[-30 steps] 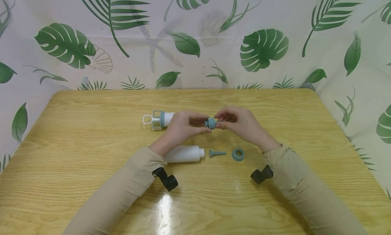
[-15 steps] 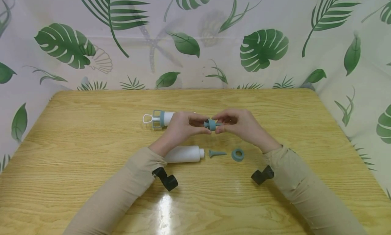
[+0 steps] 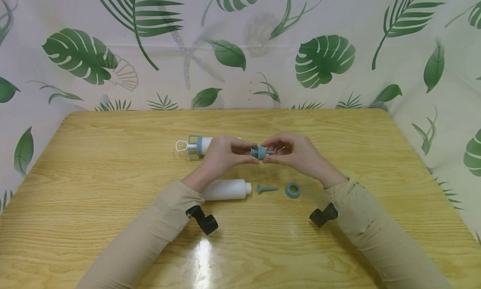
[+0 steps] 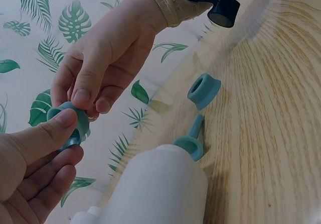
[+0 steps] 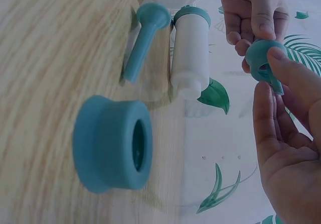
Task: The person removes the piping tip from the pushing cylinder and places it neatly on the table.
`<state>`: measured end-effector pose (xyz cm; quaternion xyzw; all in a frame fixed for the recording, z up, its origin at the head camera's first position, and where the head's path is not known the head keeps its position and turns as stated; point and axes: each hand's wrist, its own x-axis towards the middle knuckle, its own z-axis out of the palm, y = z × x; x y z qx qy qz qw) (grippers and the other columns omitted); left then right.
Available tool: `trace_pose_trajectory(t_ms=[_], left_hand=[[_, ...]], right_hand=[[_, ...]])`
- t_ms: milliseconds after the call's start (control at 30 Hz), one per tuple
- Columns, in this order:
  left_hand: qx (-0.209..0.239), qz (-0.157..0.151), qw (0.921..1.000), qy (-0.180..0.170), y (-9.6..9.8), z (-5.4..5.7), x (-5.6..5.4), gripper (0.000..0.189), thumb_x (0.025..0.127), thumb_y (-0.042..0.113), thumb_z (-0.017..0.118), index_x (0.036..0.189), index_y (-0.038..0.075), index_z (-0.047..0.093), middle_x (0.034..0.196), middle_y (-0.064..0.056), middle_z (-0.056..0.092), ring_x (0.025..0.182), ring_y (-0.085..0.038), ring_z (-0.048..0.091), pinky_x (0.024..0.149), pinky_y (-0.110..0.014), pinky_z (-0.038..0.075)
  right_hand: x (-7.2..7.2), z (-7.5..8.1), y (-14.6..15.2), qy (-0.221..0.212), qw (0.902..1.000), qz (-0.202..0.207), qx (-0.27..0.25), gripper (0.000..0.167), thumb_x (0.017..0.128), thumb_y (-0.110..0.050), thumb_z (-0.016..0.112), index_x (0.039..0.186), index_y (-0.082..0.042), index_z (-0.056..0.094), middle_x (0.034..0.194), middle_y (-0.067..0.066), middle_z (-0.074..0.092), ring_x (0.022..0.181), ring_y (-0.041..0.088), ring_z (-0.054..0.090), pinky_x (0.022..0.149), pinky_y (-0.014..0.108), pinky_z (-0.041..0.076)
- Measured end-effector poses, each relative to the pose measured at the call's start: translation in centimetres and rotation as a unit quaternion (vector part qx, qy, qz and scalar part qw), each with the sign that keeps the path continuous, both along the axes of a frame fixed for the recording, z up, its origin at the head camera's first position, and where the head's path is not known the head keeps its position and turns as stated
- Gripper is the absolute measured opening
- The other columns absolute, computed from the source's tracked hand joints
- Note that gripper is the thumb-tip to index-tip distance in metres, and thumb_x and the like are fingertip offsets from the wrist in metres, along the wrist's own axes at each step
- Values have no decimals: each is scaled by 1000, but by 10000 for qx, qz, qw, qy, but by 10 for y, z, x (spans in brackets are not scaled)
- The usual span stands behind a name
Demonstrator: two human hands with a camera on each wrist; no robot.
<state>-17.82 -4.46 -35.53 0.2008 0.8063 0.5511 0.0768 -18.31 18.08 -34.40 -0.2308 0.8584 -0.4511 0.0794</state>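
In the head view a blue-green ring cap (image 3: 261,153) with a slim nozzle (image 3: 270,152) sticking out to the right is held above the table between both hands. My left hand (image 3: 224,152) pinches its left side between thumb and fingers. From the right, my right hand (image 3: 294,150) grips it with thumb and fingertips, by the nozzle. The right wrist view shows the right thumb on the ring cap (image 5: 260,53) and the nozzle (image 5: 276,83) pointing out below. Fingers partly hide both pieces.
A second nozzle (image 3: 267,188) and a second ring cap (image 3: 292,190) lie nearer me, right of a white bottle-shaped barrel (image 3: 228,189). Behind the left hand lies a white plunger syringe (image 3: 206,145) with a looped handle. Leaf-patterned cloth (image 3: 270,72) hangs behind the wooden table (image 3: 120,155).
The right fingers have shifted left along the nozzle to the ring cap, so more of the nozzle shows. The left hand stays nearly still. The pieces on the table have not moved.
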Motion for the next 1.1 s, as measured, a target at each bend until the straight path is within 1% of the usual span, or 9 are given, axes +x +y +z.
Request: trace_pose_trajectory(t_ms=[133,400,667,833,933,1100], left_hand=[[3,16,10000,22,-1,1,0,40,76,16,80,112,3,71,96,-6,72,82,-10,69,74,-24,55],[-31,140,9999,-22,-1,3,-1,37,76,18,81,109,5,72,97,-4,72,83,-10,69,75,-24,55],[-461,262,9981,325,-1,8,-5,37,77,22,80,110,7,72,100,-5,72,85,-9,68,75,-25,54],[-585,291,9974,318,-2,10,-8,37,77,23,80,110,8,72,101,-4,72,85,-8,67,76,-25,54],[-635,320,9969,321,-2,11,-10,37,77,22,80,110,8,72,99,-2,72,86,-8,67,76,-25,53],[-766,378,9960,271,-1,14,-16,36,76,23,81,109,10,73,99,-4,72,87,-8,67,77,-26,53]], right_hand=[[0,1,0,11,10000,37,-19,31,81,-14,77,110,-5,67,96,7,65,85,18,63,75,29,55],[0,3,2,102,9999,39,-99,31,82,-12,76,110,-3,67,98,7,65,87,18,61,76,28,55],[-1,4,9,310,9995,60,-84,30,83,-13,75,110,-5,67,100,6,65,90,18,61,79,29,54],[-1,8,14,377,9993,87,-7,32,83,-14,75,112,-5,66,106,7,64,97,21,61,84,35,53],[-2,8,17,352,9993,35,79,34,83,-14,75,114,-4,65,109,8,64,102,24,61,88,37,51],[-4,6,23,219,9994,-209,171,36,83,-15,75,115,-5,63,112,8,63,107,29,60,93,38,48]])
